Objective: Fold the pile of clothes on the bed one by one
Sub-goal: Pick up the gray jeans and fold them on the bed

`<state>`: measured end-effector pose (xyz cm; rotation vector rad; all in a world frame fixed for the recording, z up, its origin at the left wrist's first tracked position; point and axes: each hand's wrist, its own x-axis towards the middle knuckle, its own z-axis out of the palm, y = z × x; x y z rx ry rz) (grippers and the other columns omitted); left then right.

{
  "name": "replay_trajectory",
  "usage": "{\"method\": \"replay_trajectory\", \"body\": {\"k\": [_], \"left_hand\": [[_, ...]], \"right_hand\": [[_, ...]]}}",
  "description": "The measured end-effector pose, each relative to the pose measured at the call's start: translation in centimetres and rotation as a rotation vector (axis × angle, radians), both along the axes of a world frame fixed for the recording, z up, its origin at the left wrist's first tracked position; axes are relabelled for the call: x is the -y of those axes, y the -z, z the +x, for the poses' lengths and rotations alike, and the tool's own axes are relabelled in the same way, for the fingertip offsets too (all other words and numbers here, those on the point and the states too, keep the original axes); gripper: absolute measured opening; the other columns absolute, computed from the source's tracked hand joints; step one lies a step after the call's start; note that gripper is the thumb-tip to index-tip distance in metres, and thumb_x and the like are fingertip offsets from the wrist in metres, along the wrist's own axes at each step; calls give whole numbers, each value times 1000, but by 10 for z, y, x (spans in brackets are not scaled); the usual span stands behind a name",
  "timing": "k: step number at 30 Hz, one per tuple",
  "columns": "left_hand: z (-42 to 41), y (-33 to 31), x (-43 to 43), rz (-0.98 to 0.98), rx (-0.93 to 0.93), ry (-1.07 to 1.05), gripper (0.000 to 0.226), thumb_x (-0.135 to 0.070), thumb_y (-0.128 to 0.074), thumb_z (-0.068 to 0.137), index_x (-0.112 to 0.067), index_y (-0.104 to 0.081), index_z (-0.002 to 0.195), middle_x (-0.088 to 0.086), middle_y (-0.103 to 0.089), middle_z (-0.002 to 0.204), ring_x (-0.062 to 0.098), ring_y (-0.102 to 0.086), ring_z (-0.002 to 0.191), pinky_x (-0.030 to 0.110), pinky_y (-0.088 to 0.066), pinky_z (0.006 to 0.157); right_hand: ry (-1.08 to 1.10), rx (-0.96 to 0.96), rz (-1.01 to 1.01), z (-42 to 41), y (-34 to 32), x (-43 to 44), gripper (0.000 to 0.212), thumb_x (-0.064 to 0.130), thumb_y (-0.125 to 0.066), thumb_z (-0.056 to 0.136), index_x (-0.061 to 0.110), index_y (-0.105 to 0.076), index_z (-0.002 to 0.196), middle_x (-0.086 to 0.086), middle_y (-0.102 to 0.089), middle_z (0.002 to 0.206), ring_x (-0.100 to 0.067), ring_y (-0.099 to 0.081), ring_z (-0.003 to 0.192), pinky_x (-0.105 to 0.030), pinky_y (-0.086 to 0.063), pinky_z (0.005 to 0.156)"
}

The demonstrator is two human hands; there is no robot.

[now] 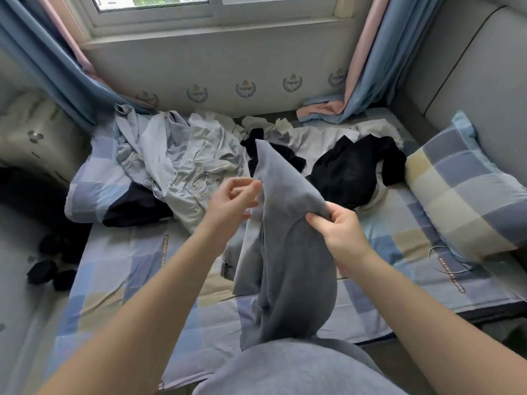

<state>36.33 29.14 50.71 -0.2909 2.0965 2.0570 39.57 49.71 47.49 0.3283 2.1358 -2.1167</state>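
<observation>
Grey garment [288, 252] edges in left hand [231, 201], right hand [339, 226].

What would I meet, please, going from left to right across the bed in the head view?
Pale clothes → grey garment → black garment → pillow.

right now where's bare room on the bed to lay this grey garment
Bare sheet between the pale clothes pile and the near edge, left of the grey garment. Crowded toward the window: that pile, black garment.
</observation>
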Motion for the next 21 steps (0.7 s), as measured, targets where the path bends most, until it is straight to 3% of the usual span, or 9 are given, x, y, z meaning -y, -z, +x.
{"method": "replay_trajectory", "body": {"k": [2,4,6,8,10,13,15,19,21], "left_hand": [[25,22,-7,-150,-10,147,28,-43,-76,84,-27,-66,104,-5,-70,96,8,-67,89,30,-54,83],[44,41,-20,-188,-36,209,29,-38,-80,80,-31,-64,104,-9,-67,94,0,-63,85,24,-52,80],[51,57,-32,-284,-78,218,24,-30,-79,84,-30,-64,102,-9,-69,96,4,-64,87,31,-55,82],[51,64,-40,-361,-138,190,7,-24,-71,91,-21,-65,94,-5,-69,91,14,-65,87,44,-54,83],[51,64,-46,-380,-253,170,14,-18,-66,94,-11,-62,83,-5,-63,83,17,-61,84,46,-50,79],[47,46,-50,-354,-393,126,17,-14,-63,98,-12,-67,82,-11,-60,78,7,-57,77,29,-45,74],[41,34,-52,-281,-377,137,20,-16,-60,100,-18,-68,81,-12,-57,71,6,-52,69,24,-41,68],[29,20,-59,-166,-273,78,28,-29,-52,100,-12,-57,78,1,-46,65,15,-43,66,39,-37,65],[19,17,-56,-112,-200,-45,33,-26,-51,103,-6,-54,76,-1,-47,67,14,-43,68,37,-36,67]], "right_hand": [[98,-5,-104,-7,-13,-4,14,6,-60,99,9,-73,99,-14,-76,99,-31,-72,99,-43,-59,87],[158,-14,-155,-13,-23,-9,15,6,-57,100,7,-72,98,-11,-77,95,-26,-73,95,-35,-59,79],[167,-21,-188,-14,-32,-16,18,6,-53,102,5,-71,100,-11,-77,94,-23,-73,93,-30,-59,74],[168,-25,-190,-14,-36,-23,21,9,-51,104,5,-71,102,-12,-77,99,-24,-73,97,-33,-59,79],[181,-25,-171,-16,-39,-32,24,14,-50,105,7,-72,101,-13,-77,100,-25,-73,100,-37,-58,86],[235,-36,-132,-21,-41,-50,27,17,-49,106,11,-73,94,-8,-78,95,-23,-73,98,-36,-57,84],[256,-45,-134,-20,-44,-59,27,16,-48,106,13,-72,94,-4,-78,91,-19,-73,94,-33,-57,82],[223,-31,-95,-23,-41,-69,18,14,-51,104,10,-68,106,-6,-76,102,-21,-71,103,-34,-57,88],[269,-66,147,-25,-39,-77,22,16,-60,99,15,-57,121,-3,-64,122,-20,-62,115,-35,-50,99]]}}
